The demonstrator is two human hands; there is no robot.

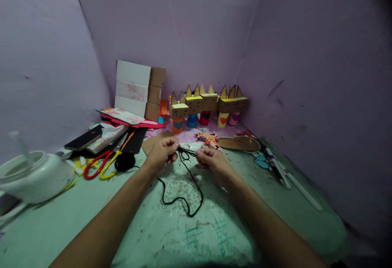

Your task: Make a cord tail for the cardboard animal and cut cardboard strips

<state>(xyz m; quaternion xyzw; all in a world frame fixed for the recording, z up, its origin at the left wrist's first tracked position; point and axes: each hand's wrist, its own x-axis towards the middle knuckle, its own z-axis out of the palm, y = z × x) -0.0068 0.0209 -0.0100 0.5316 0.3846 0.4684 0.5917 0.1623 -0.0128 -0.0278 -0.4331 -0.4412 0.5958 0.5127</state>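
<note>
Black yarn (199, 203) is stretched between my two hands, with small loops in the short span between the fingertips. My left hand (163, 151) pinches one end of that span, and my right hand (211, 160) pinches the other. From there a slack length hangs down and curves across the table below my hands. A black yarn ball (125, 161) lies left of my left wrist, with a strand running from it toward that wrist. Behind my left hand is a flat piece of brown cardboard (150, 142).
Red-and-yellow scissors (105, 165) and a white teapot-like pot (50, 178) stand left. Several cardboard-headed figures (192, 120) line the back, near a folded cardboard box (131, 88). Right lie a brown cardboard oval (239, 143), patterned paper (208, 138) and pens (277, 168).
</note>
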